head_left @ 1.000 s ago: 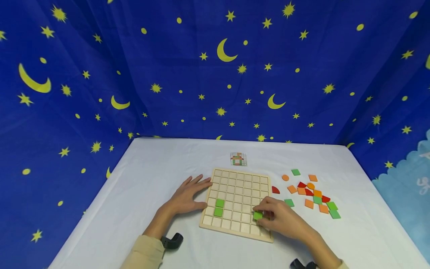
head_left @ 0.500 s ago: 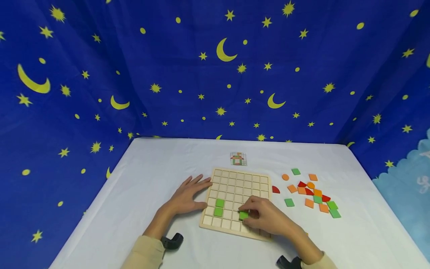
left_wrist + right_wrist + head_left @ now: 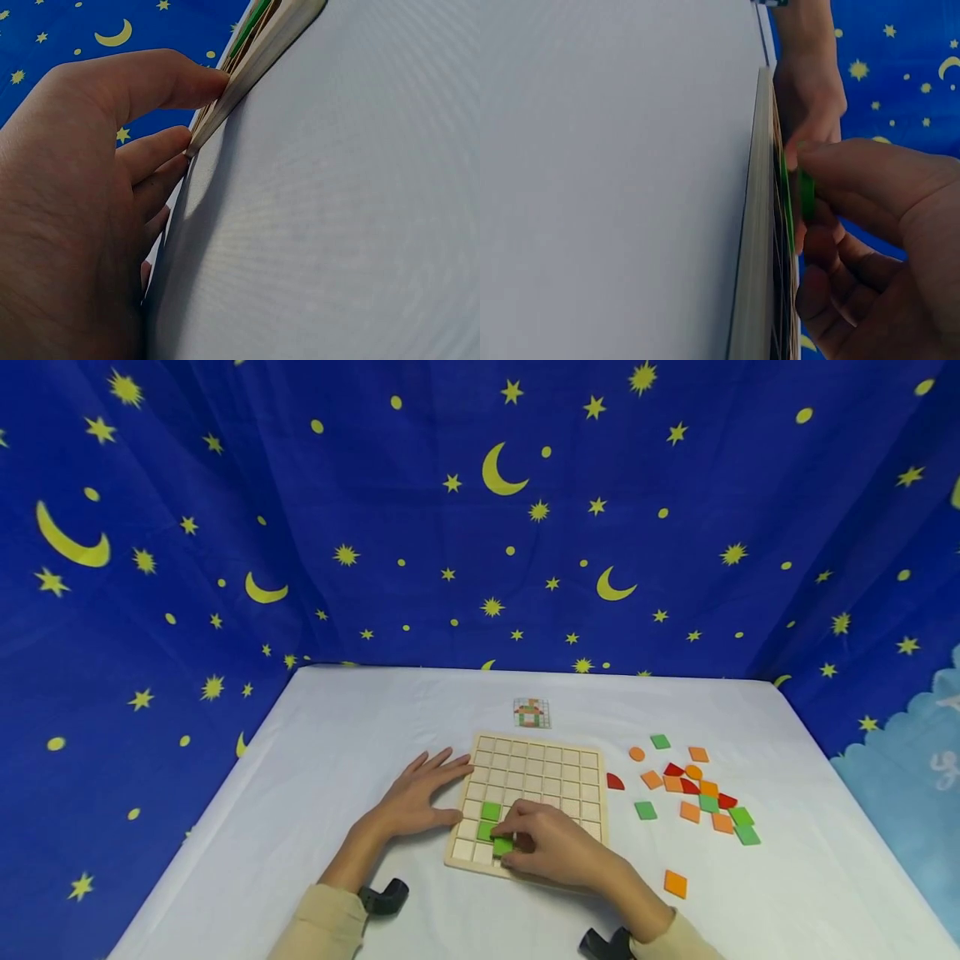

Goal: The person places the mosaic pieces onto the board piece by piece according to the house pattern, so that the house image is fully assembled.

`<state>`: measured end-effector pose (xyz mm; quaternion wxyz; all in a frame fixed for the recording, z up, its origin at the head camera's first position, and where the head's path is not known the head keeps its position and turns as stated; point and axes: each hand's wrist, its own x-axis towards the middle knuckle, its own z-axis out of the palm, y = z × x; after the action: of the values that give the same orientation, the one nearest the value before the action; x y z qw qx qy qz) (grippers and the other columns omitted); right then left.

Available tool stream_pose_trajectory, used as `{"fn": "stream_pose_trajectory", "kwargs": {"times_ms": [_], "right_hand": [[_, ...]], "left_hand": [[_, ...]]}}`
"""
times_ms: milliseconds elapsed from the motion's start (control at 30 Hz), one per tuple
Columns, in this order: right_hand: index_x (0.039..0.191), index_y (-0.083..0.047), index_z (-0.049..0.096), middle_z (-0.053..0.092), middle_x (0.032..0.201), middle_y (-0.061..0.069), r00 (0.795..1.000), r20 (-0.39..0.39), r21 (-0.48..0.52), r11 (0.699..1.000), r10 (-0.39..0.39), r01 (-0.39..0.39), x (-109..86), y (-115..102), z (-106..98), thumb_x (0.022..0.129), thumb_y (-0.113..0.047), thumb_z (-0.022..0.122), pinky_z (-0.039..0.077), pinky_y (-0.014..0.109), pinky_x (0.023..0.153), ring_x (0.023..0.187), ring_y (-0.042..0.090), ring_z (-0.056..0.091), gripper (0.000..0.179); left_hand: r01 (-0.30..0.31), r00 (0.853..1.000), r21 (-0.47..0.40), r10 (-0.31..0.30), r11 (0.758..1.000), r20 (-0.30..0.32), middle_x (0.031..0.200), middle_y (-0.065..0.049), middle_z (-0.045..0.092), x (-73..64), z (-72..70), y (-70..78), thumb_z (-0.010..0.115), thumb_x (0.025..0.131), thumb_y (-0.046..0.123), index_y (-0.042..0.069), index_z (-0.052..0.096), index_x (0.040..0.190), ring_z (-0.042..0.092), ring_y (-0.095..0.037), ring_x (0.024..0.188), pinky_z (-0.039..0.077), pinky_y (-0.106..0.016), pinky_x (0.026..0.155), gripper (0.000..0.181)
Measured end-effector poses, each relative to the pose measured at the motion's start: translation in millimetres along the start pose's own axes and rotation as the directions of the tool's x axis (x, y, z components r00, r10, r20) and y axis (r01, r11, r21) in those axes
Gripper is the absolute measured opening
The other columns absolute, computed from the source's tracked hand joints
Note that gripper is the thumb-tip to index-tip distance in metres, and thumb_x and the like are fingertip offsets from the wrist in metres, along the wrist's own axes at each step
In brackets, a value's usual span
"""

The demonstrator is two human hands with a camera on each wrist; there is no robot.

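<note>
A wooden grid board (image 3: pixel 527 770) lies on the white table, with two green square tiles (image 3: pixel 491 811) seated in cells at its lower left. My right hand (image 3: pixel 558 843) pinches another green square tile (image 3: pixel 502 847) between thumb and fingers, just above the board and close to the lower seated tile. In the right wrist view the pinched green tile (image 3: pixel 807 195) stands a little off the board's surface. My left hand (image 3: pixel 420 797) lies with fingers spread, thumb and index fingertip touching the board's left edge. The left wrist view shows that thumb (image 3: pixel 202 84) against the wooden rim.
A small pattern card (image 3: pixel 532 713) lies behind the board. To the right are scattered orange, green and red tiles (image 3: pixel 690 812), some round or quarter-round. One orange square tile (image 3: pixel 676 884) lies nearer the front. A blue star-patterned cloth (image 3: pixel 420 527) hangs around the table.
My right hand has moved left across the board with the green tile, from its right side toward the seated tiles. The front orange tile has come into view. My left hand has stayed put.
</note>
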<state>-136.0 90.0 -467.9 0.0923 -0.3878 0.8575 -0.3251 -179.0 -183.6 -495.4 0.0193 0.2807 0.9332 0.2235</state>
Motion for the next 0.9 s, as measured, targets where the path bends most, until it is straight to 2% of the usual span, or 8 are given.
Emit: {"fn": "stream_pose_trajectory", "kwargs": {"times_ms": [367,633,900], "right_hand": [[0.111,-0.022,0.073,0.055,0.091,-0.015,0.998,0.03,-0.072,0.995,-0.062,0.064,13.1,-5.3,13.0,0.083,-0.031,0.075,0.043,0.014,0.059,0.069,-0.001,0.048,0.03],[0.108,-0.022,0.074,0.056,0.091,-0.016,0.994,0.019,-0.101,0.989,-0.109,0.11,19.9,-9.3,18.4,0.083,-0.034,0.075,0.041,0.012,0.058,0.069,-0.004,0.047,0.027],[0.109,-0.022,0.074,0.055,0.091,-0.017,0.994,0.017,-0.111,0.988,-0.104,0.105,18.8,-8.8,18.3,0.084,-0.034,0.074,0.041,0.012,0.059,0.069,-0.002,0.048,0.028]], "left_hand": [[0.005,1.0,0.003,-0.005,1.0,0.003,0.153,0.012,0.032,0.3,-0.1,0.6,0.067,0.079,0.048,0.026,0.043,0.146,0.017,-0.02,0.144,0.007,-0.044,0.116,0.074],[0.004,1.0,0.005,-0.004,1.0,0.003,0.153,0.011,0.032,-0.3,1.4,-1.2,0.067,0.08,0.049,0.026,0.043,0.147,0.017,-0.02,0.144,0.007,-0.044,0.116,0.074],[0.011,1.0,0.008,-0.011,1.0,0.005,0.153,0.012,0.031,0.1,1.4,-1.1,0.067,0.079,0.049,0.026,0.042,0.147,0.016,-0.019,0.144,0.006,-0.043,0.116,0.075]]}}
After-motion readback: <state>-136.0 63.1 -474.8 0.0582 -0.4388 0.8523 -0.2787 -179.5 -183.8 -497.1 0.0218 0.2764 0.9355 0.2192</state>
